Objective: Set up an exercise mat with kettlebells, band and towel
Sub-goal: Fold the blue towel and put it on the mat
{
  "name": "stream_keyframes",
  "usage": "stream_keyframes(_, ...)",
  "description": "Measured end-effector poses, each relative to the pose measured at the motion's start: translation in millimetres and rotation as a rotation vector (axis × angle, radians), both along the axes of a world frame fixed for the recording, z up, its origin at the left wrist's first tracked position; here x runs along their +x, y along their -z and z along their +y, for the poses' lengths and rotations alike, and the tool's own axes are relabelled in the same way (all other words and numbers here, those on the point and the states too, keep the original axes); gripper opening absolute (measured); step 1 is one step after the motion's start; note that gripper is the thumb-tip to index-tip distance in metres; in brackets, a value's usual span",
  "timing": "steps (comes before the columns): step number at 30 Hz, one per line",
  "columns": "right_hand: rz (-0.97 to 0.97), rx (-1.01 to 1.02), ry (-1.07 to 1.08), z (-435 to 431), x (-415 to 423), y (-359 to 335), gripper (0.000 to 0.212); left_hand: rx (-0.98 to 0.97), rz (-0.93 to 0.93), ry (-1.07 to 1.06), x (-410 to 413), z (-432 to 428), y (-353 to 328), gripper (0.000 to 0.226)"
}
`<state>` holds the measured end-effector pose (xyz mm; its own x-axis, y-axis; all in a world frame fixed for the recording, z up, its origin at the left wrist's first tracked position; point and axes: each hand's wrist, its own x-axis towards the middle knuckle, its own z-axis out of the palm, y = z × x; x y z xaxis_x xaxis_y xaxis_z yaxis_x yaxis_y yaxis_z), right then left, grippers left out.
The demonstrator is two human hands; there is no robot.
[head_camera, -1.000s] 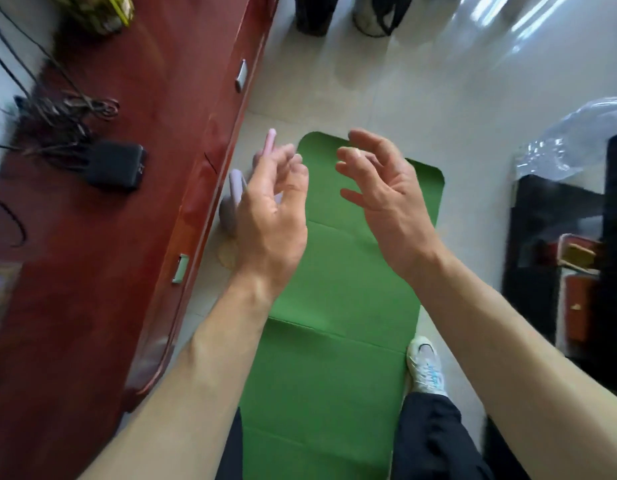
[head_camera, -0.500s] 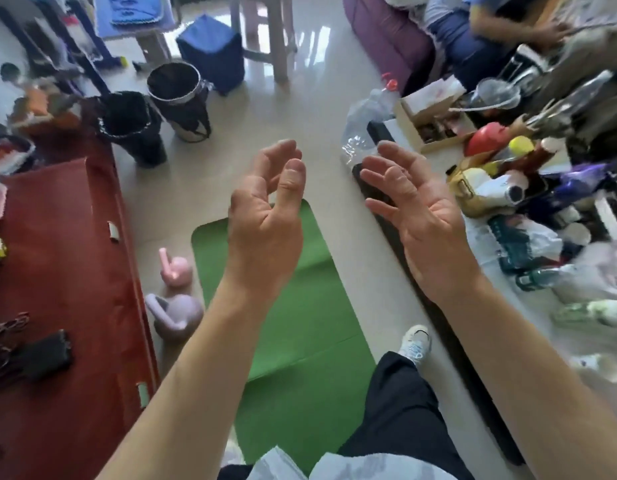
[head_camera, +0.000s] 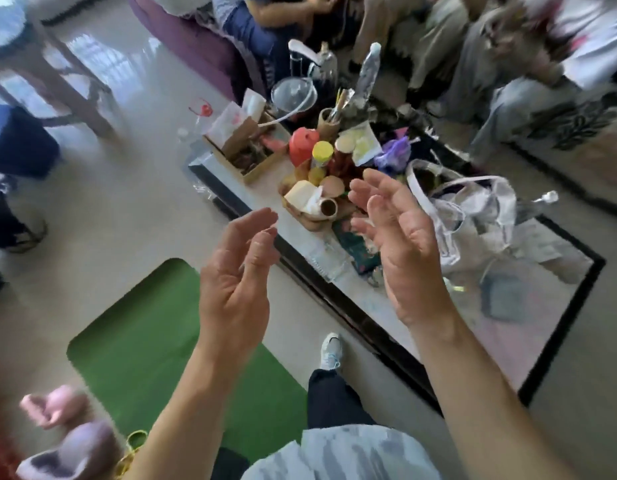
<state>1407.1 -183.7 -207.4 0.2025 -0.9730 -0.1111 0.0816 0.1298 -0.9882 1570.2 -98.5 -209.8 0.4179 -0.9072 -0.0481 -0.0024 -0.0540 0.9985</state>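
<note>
Both hands empty, left hand (head_camera: 232,292) and right hand (head_camera: 402,244) loosely spread in mid-air, green mat (head_camera: 144,341) flat on the floor, pink kettlebell (head_camera: 56,405) and purple kettlebell (head_camera: 75,452) just off its left edge, so I'd crouch and lift each by the handle onto the mat.

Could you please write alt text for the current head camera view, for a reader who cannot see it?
Both bare hands, left hand and right hand, are raised open and empty above a green exercise mat on the tiled floor. A pink kettlebell and a purple kettlebell sit off the mat's left edge; a cluttered coffee table stands to the right.
</note>
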Motion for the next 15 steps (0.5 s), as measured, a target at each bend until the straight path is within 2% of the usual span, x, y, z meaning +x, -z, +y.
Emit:
stream_keyframes(10,0.077,-0.067,0.379,-32.4,-114.4,-29.2,0.041,-0.079,-0.014,0.505,-106.8,-145.1,-20.3,0.034)
stream_keyframes(15,0.143,-0.110,0.775,-4.5,-164.6,-55.5,0.042,-0.080,0.063,0.873,-164.8,-180.8,-28.6,0.032)
